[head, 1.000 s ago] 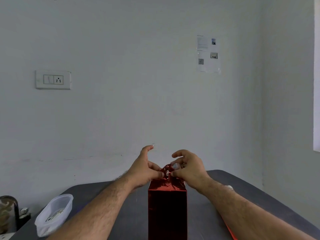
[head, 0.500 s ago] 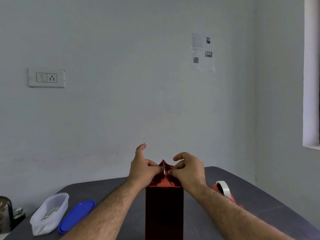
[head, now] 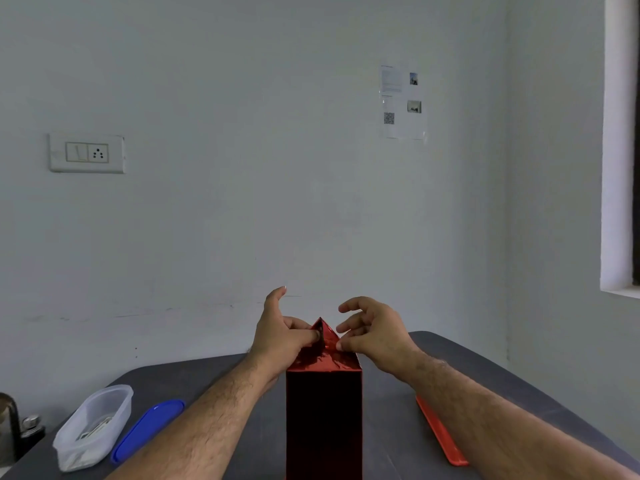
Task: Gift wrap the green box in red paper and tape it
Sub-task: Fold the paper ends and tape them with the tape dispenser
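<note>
Both hands pinch the red paper [head: 327,344] peak atop the box: left hand [head: 280,336] thumb raised, right hand [head: 375,336] fingers curled.

Both hands, left [head: 282,336] and right [head: 375,336], pinch red paper [head: 323,358] peak atop upright box.

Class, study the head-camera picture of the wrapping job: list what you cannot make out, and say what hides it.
- Green box: head view, fully covered by the red paper.
- Box base: cut off by the bottom edge.
- Tape: none can be made out; any piece at the peak would be hidden by the left hand and right hand.
- Wall notice: print too small.
- Clear tub: contents blurred by its cloudy wall.
</note>
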Demonstrator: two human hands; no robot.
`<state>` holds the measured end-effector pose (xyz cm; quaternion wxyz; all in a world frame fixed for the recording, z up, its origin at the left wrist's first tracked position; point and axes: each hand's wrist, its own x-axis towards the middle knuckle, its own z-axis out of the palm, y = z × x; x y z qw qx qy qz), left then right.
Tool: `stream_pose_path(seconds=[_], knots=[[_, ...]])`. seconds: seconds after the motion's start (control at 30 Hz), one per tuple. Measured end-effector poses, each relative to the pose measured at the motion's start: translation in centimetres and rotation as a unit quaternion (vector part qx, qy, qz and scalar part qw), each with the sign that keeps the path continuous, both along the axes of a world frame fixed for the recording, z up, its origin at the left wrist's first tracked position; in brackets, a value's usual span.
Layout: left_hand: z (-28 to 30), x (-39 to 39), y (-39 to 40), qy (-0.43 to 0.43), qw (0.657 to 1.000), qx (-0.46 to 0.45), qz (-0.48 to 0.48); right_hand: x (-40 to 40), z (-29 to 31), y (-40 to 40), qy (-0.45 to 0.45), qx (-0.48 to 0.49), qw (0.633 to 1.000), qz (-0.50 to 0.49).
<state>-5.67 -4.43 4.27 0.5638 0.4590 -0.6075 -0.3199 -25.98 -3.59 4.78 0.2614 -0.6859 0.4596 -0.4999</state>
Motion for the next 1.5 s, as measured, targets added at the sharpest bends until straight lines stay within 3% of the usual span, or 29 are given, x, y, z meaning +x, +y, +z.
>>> stream_pose_path(seconds=[0.4, 0.53, 0.8, 1.0, 1.17, 1.33, 1.5], knots=[[0.9, 0.3, 0.5, -0.015, 0.997, -0.028, -0.068, 2.4, 1.0, -1.3, 0.050, 0.006, 0.998, -0.022], [1.6, 0.6, 0.6, -0.082, 0.992, -0.054, -0.075, 2.7, 0.8, -1.0, 0.061, -0.008, 0.998, -0.019], [3.4, 1.0, 1.2, -0.151, 0.981, -0.062, -0.106, 2.1, 0.5, -0.2, 0.047, -0.038, 0.998, 0.009], [3.5, 0.8, 1.6, -0.193, 0.974, -0.104, -0.061, 1.5, 0.8, 0.2, -0.019, 0.029, 0.994, 0.105], [3.3, 0.8, 1.5, -0.196, 0.972, -0.121, -0.038, 1.1, -0.6, 1.3, 0.081, 0.048, 0.993, 0.076], [3.3, 0.7, 2.7, -0.217, 0.968, -0.122, -0.043, 0.8, -2.2, 1.0, 0.005, 0.047, 0.996, 0.073], [2.1, 0.9, 4.3, -0.223, 0.967, -0.116, -0.043, 0.8, -2.9, 1.1, -0.021, -0.022, 0.997, 0.066]])
